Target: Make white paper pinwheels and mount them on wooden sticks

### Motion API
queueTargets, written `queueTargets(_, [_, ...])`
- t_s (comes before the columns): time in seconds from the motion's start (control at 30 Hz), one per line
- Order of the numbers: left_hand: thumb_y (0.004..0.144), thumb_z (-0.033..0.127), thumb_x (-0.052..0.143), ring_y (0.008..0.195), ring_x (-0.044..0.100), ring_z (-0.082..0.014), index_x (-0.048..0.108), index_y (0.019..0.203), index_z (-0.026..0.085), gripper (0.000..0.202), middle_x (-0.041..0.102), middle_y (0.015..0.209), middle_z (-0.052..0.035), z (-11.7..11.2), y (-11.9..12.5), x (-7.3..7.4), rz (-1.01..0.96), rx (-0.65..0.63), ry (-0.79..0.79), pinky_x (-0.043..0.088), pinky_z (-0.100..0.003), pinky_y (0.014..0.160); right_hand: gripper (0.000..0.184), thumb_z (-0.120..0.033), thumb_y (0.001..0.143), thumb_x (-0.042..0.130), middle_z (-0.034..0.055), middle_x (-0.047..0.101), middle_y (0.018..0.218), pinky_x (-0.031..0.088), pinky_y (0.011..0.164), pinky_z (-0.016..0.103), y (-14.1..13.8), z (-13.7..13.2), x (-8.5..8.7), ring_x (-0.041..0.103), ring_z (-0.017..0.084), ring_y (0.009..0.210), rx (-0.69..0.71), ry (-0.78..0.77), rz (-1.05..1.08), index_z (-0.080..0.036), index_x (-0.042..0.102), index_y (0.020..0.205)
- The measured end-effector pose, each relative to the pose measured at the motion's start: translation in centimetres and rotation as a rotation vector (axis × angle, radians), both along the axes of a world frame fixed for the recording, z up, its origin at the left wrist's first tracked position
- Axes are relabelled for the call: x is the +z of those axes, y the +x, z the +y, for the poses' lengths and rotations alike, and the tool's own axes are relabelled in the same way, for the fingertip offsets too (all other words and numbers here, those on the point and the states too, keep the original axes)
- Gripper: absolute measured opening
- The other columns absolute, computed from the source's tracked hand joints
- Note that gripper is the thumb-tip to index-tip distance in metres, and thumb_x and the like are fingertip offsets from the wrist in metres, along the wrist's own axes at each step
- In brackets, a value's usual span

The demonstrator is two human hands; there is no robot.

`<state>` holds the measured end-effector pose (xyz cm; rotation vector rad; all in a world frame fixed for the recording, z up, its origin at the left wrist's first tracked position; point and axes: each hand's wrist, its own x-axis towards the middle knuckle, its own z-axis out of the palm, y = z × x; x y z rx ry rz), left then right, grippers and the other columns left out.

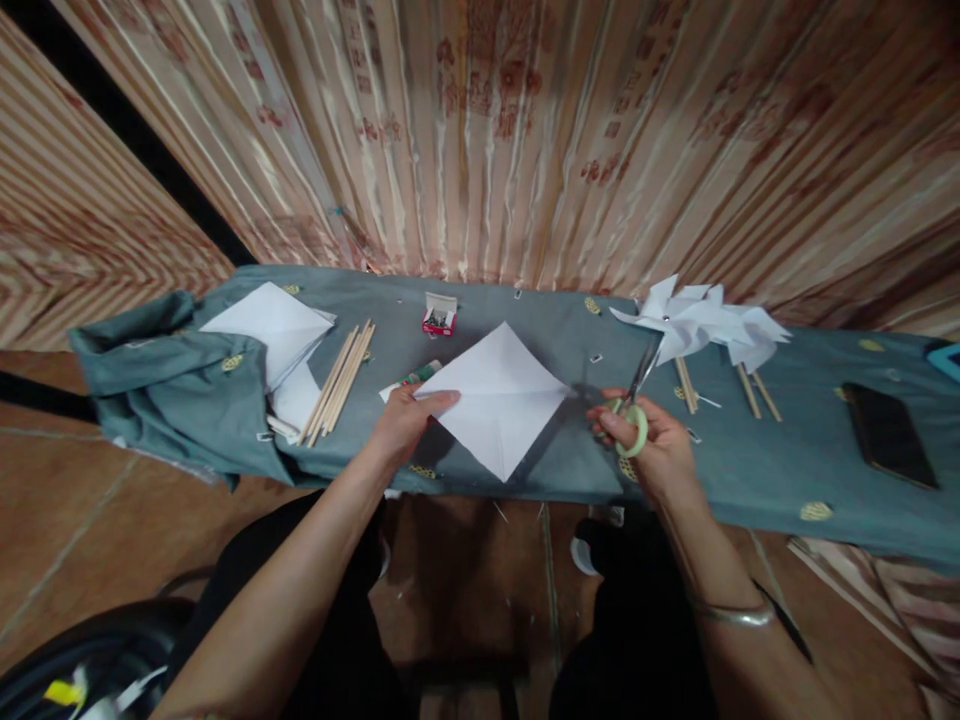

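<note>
My left hand point(409, 420) pinches the left corner of a white square sheet of paper point(499, 425), thumb on top. The sheet is turned like a diamond and has faint crease lines across it. To its right, my right hand point(652, 435) holds a pair of scissors point(634, 420) by pale green handles, the blades pointing up and away from me. The blades are apart from the paper. Behind the left hand, a tube with a green label point(421, 374) is partly covered by the sheet.
White paper pinwheels point(705, 320) on sticks lie at the right, near a dark phone point(889, 435). Wooden sticks point(341, 385) and a stack of white paper point(266, 325) are at the left. A small red box of metal pieces point(439, 315) stands open behind the sheet on the grey-green cloth point(750, 470).
</note>
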<state>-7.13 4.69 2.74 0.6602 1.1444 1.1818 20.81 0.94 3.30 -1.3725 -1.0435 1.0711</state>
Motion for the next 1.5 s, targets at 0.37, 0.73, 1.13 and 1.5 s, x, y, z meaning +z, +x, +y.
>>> queueTargets(0.37, [0.044, 0.026, 0.084, 0.051, 0.061, -0.0189, 0.075, 0.065, 0.016, 0.024, 0.072, 0.063, -0.0072, -0.5, 1.7, -0.2, 0.115, -0.221, -0.028, 0.049, -0.032, 0.056, 0.052, -0.042, 0.064, 0.079, 0.0048, 0.072, 0.09, 0.049, 0.07, 0.033, -1.1, -0.1, -0.6, 0.064, 0.019, 0.077, 0.085, 0.077, -0.315, -0.022, 0.06, 0.108])
queueTargets(0.73, [0.06, 0.061, 0.074, 0.082, 0.068, -0.0223, 0.074, 0.086, 0.015, 0.052, 0.074, 0.092, -0.0124, -0.6, 2.4, 0.1, -0.171, -0.24, 0.038, 0.052, -0.03, 0.069, 0.045, -0.043, 0.06, 0.076, 0.0009, 0.068, 0.07, 0.049, 0.062, 0.03, -2.6, 0.2, -1.5, 0.062, 0.018, 0.063, 0.048, 0.007, -0.168, -0.021, 0.061, 0.097])
queueTargets(1.13, [0.046, 0.027, 0.085, 0.071, 0.066, -0.0198, 0.07, 0.08, 0.016, 0.038, 0.074, 0.08, -0.006, -1.7, 7.0, -0.8, -0.024, -0.121, 0.06, 0.05, -0.031, 0.07, 0.04, -0.037, 0.069, 0.071, 0.0041, 0.073, 0.088, 0.052, 0.076, 0.035, -6.3, 1.1, -0.9, 0.067, 0.021, 0.079, 0.013, 0.028, -0.221, -0.023, 0.058, 0.104])
queueTargets(1.5, [0.05, 0.025, 0.085, 0.073, 0.066, -0.0192, 0.072, 0.086, 0.012, 0.041, 0.075, 0.085, -0.0068, -0.5, 6.3, -0.2, -0.033, 0.069, 0.121, 0.051, -0.033, 0.076, 0.039, -0.041, 0.062, 0.077, 0.001, 0.068, 0.077, 0.049, 0.066, 0.029, -7.2, 1.5, -0.3, 0.062, 0.018, 0.071, 0.11, 0.004, 0.068, -0.021, 0.06, 0.09])
